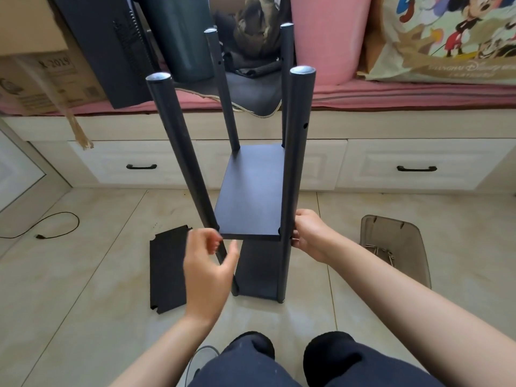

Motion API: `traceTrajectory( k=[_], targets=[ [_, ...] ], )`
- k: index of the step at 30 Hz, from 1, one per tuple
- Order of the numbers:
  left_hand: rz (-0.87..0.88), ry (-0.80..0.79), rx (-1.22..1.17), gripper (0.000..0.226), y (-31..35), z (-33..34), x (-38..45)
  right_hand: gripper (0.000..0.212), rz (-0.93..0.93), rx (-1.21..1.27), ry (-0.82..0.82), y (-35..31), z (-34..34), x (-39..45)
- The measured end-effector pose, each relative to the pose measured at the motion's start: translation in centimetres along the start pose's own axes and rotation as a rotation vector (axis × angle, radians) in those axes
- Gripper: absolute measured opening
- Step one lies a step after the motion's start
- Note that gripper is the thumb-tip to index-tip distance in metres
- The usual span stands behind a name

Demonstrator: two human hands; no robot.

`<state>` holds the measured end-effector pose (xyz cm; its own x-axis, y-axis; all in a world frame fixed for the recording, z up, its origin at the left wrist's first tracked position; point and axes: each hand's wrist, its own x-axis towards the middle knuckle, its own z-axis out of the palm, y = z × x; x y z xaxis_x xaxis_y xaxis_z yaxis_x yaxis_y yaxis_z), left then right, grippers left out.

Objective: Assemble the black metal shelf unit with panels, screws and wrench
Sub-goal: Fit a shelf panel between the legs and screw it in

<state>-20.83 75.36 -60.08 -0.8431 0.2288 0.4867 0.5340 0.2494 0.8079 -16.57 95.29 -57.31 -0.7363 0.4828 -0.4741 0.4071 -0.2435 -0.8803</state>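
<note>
While the right hand (308, 236) is gripping the front right pole (293, 174), the left hand (206, 263), half-open and empty, should be steadying the shelf panel (251, 196) level.

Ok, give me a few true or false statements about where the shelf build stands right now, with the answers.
1. The shelf unit stands upright on the floor with four poles. True.
2. The right hand lies flat on the floor. False: it grips the near right pole at the level of the upper panel.
3. A spare panel lies on the tiles left of the unit. True.
4. The left hand holds a wrench. False: it holds nothing, its fingers loosely curled beside the near left pole.
5. The brown bin sits on the bed. False: it is on the floor, to the right.
</note>
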Motion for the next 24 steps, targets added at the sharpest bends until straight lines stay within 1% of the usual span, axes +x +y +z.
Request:
traceTrajectory(
  k=[2,3,4,6,8,10,13,15,20,24],
  targets=[
    [0.252,-0.191,0.149,0.021,0.5,0.9,0.4,0.022,-0.001,0.001,0.004,-0.1,-0.2,0.0],
    [0.331,-0.273,0.230,0.020,0.6,1.5,0.7,0.021,-0.002,0.003,0.001,-0.1,-0.3,0.0],
    [0.357,-0.343,0.298,0.025,0.7,2.2,1.1,0.020,-0.003,0.010,-0.006,-0.1,-0.4,0.1],
    [0.315,-0.477,0.377,0.048,0.7,3.6,1.7,0.019,-0.005,0.028,-0.026,-0.1,-0.7,0.1],
    [0.289,-0.578,0.417,0.070,0.9,5.0,2.0,0.019,0.006,0.044,-0.052,-0.2,-1.0,0.2],
    [0.293,-0.579,0.469,0.079,1.0,6.4,2.1,0.021,0.038,0.069,-0.079,-0.4,-1.3,0.4],
    [0.223,-0.511,0.446,0.071,1.6,7.6,2.3,0.021,0.057,0.062,-0.132,-0.7,-1.7,0.7],
    [0.199,-0.497,0.409,0.065,1.6,7.8,2.4,0.022,0.057,0.058,-0.173,-0.8,-1.8,0.8],
    [0.240,-0.517,0.349,0.060,0.9,6.8,2.3,0.022,0.073,0.141,-0.288,-0.4,-2.1,0.7],
    [0.290,-0.541,0.253,0.061,0.2,5.2,2.4,0.024,0.076,0.238,-0.356,0.5,-1.6,0.1]
  ],
)
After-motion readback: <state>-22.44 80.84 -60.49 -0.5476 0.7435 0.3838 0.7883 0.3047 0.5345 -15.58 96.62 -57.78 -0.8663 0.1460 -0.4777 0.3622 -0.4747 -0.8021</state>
